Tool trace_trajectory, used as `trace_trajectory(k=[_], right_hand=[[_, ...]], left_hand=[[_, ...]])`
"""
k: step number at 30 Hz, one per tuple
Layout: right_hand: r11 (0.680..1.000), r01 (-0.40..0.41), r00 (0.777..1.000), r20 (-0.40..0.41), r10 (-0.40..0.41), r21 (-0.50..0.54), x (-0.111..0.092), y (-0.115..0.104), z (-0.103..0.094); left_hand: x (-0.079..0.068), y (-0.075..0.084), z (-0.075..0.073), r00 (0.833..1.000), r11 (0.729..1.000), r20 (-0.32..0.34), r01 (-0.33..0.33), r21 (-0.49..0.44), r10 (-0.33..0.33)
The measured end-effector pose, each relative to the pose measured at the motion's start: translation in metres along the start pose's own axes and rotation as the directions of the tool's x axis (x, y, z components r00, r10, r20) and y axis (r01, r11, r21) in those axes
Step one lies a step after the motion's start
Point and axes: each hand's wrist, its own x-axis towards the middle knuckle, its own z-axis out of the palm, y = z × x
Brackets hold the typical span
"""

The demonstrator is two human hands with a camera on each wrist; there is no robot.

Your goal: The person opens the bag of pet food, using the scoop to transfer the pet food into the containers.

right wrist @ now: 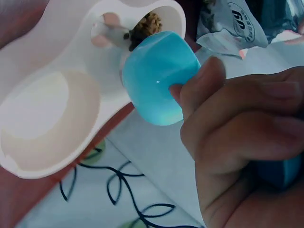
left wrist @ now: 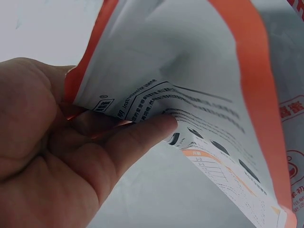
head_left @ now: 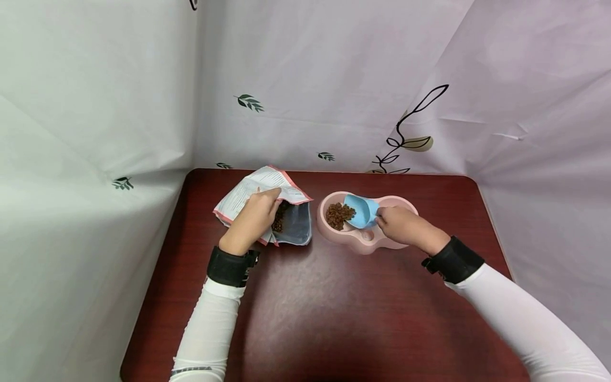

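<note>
Right grip [head_left: 400, 225] is curled round the blue scoop [head_left: 363, 211], which is pointed leftward over the pink bowl [head_left: 354, 244], toward its kibble [head_left: 337, 216].

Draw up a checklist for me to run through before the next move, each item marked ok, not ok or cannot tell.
1. Blue scoop gripped by the right hand: ok.
2. Bag held open by the left hand: ok, brown pellets show inside.
3. Pellet pile within the pink double bowl: ok, no spill visible on the table.
4. Pellets in the bowl's other compartment: not ok, none show there.
5. Amount left in the bag: cannot tell, its flap hides part of the contents.
</note>
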Motion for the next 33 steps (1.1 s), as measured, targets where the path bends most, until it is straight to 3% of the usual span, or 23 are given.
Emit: trace_trajectory(k=[5, 10, 15, 23, 33], right_hand=[[0.986, -0.045, 0.993, -0.119, 0.026, -0.163, -0.006, -0.005, 0.002], [0.975, -0.107, 0.988, -0.128, 0.084, -0.193, -0.011, -0.004, 0.003], [0.981, -0.115, 0.988, -0.121, 0.096, -0.159, -0.013, -0.002, 0.004], [0.989, 0.048, 0.981, -0.181, -0.073, -0.137, -0.017, -0.001, 0.004], [0.996, 0.032, 0.994, -0.107, -0.022, 0.088, -0.025, 0.001, 0.002]], left_hand=[[0.001, 0.0, 0.0, 1.0, 1.0, -0.011, -0.004, 0.011, 0.005], [0.002, 0.0, 0.0, 1.0, 1.0, -0.014, -0.009, 0.019, 0.009], [0.003, 0.0, 0.0, 1.0, 1.0, -0.015, -0.015, 0.022, 0.015], [0.003, 0.001, -0.001, 1.0, 1.0, -0.011, -0.014, 0.016, 0.015], [0.001, 0.001, 0.001, 1.0, 1.0, -0.001, 0.001, -0.004, -0.001]])
